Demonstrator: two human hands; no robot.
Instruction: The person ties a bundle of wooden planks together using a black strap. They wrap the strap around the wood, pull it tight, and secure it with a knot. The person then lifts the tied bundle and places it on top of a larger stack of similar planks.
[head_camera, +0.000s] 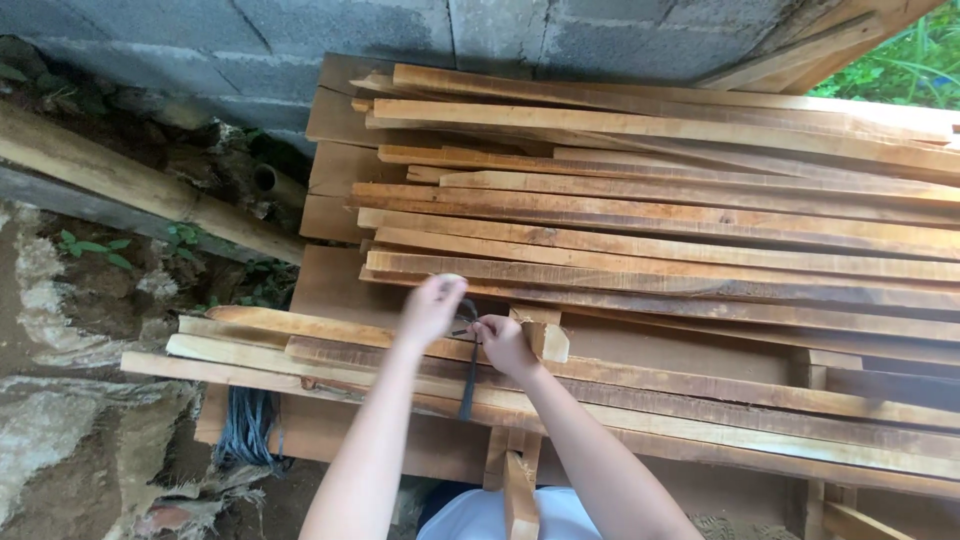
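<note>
My left hand and my right hand meet over a pile of long wooden slats. Between them hangs a thin dark strap or cord, and both hands pinch its upper end. The strap dangles down across the nearest slats. A small pale wooden block sits just right of my right hand. What the left fingertips hold besides the strap is too small to tell.
A grey block wall stands behind the pile. A thick bamboo pole lies at the left over earth and stones. Blue cord strands hang under the slats' left ends. Green plants show at top right.
</note>
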